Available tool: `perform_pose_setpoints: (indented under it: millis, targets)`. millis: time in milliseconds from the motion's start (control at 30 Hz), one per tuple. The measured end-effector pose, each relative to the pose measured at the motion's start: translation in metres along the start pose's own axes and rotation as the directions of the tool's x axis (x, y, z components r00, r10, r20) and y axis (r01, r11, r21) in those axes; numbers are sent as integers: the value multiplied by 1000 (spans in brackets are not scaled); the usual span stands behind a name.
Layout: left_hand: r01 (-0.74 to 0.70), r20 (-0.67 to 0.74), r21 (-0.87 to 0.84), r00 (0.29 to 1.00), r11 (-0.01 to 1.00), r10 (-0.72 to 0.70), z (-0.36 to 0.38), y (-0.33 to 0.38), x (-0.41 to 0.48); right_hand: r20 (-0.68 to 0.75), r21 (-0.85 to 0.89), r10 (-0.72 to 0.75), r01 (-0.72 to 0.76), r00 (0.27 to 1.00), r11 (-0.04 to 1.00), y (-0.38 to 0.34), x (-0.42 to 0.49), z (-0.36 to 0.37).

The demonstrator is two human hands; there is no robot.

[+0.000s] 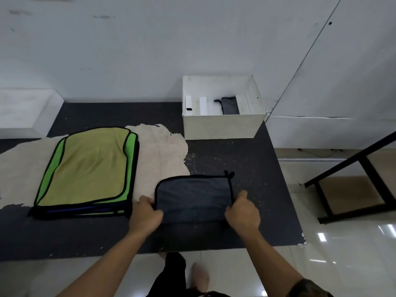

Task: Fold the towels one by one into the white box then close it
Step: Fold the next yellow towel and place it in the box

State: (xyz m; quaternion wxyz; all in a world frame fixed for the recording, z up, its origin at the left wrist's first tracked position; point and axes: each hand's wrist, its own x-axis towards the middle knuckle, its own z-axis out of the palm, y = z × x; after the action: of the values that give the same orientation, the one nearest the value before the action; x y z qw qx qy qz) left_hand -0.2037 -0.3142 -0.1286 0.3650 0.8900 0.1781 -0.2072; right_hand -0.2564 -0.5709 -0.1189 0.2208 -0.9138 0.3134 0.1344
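**Two hands on a folded grey towel, just short of the open white box**

The grey towel (192,196) lies flat on the dark table (246,168), on the person's side of the white box (222,127) and a little to its left. The left hand (145,213) grips the towel's left edge with curled fingers and the right hand (243,211) pinches its right edge. My guess is that one hand is at each end so the fold won't slip when it is doubled again or lifted across. The box stands open against the wall, with a second grey towel (230,105) tucked inside toward its right wall. Well to the left of the box lies a stack of green and yellow towels (90,166), out of the way of the folding, so I judge that plenty of work remains.
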Motion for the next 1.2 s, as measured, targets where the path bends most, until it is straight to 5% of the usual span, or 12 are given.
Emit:
perform_pose_setpoints:
  millis: [100,200,400,767,867,967,1200]
  targets:
    - [-274,-184,290,924,917,334,8,2,-5,-195,-144,-214,188,957,971,-10,-7,10]
    - [-467,-79,504,813,727,577,24,11,-6,-139,-213,-419,386,897,898,-32,-6,21]
    - [-493,238,679,849,544,472,43,5,12,244,-250,-447,501,861,828,-37,14,45]
    - [-483,320,725,867,492,380,39,-5,22,262,-347,-454,522,851,779,-23,23,49]
    - [-544,257,688,801,480,540,43,-2,16,164,-283,-442,471,882,835,-21,18,47]
    - [-614,344,682,750,399,565,51,-4,11,154,-293,-415,442,897,848,-11,14,49]
    - [-548,376,704,827,451,418,47,-8,12,174,-314,-400,435,900,844,-2,17,47]
